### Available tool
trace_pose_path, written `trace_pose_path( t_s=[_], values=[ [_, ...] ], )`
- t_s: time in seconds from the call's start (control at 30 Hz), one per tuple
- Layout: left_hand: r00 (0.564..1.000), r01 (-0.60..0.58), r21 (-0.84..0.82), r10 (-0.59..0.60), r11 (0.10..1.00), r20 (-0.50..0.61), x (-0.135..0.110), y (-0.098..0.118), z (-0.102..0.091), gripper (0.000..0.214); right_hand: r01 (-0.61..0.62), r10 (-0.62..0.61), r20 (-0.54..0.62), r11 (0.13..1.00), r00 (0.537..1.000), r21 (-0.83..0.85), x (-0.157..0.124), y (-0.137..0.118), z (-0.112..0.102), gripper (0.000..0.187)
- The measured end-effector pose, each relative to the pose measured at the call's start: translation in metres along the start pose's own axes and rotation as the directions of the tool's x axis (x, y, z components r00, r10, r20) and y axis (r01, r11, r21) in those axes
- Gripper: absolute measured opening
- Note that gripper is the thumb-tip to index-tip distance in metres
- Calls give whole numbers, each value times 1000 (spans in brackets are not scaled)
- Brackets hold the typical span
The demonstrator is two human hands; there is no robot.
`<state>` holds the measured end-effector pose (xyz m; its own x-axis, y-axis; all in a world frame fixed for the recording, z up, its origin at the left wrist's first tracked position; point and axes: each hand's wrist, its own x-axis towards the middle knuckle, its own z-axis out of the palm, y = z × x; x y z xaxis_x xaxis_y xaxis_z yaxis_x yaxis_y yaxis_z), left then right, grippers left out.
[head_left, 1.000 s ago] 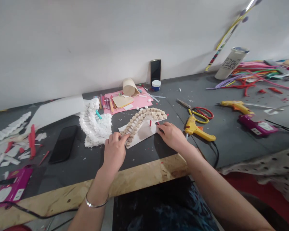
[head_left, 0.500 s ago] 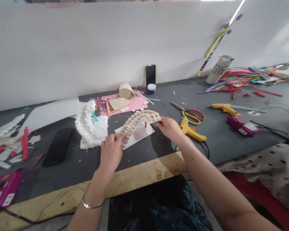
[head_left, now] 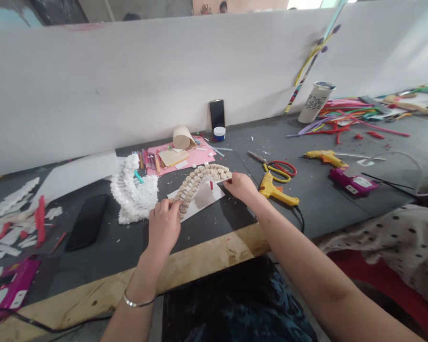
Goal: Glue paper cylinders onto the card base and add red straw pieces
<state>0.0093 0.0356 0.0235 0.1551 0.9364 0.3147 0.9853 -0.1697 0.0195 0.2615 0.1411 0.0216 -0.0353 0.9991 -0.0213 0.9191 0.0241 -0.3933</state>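
While both hands pinch it, a curved strip of wooden discs arches over a white card.
The left hand curls its fingers around the strip's lower end; the right hand, partly closed, holds the upper end. Just left stands a ruffled white arch; farther right, a yellow glue gun and scissors lie on the grey tabletop.

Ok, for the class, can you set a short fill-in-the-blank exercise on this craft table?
The silver bangle is on the person's ____ wrist.
The hot glue gun nearest the right hand has a ____ body.
The scissors beside it have one yellow handle loop and one ____ loop.
The left hand touches the arch of small round discs, with a white fluffy arch on its ____ side.

Missing words: left; yellow; red; left.
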Motion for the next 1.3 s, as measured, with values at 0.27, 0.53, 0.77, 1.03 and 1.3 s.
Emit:
trace_pose_path(
  t_s=[0.27, 0.53, 0.77, 1.03, 1.3],
  values=[
    [991, -58, -15, 56, 998, -124, -3, 27, -10, 24, 12, 5, -102, 985, 995, 173, -5, 18, -6, 11],
    [971, -179, 64, 166, 982, 175, 20, 64, -3, 27, 20, 61, -141, 860, 988, 511, -23, 39, -8, 12],
    [923, -234, 71, 199, 970, 330, 45, 63, -8, 31, 5, 50, -78, 810, 996, 586, -39, 47, -15, 26],
    [921, -190, 87, 147, 978, 360, 44, 58, -5, 34, 22, 73, -117, 755, 990, 656, -46, 51, -21, 14],
    [960, -91, 62, 71, 994, 271, 41, 34, 2, 26, 10, 13, -30, 744, 999, 668, -34, 39, -19, 4]
  ],
)
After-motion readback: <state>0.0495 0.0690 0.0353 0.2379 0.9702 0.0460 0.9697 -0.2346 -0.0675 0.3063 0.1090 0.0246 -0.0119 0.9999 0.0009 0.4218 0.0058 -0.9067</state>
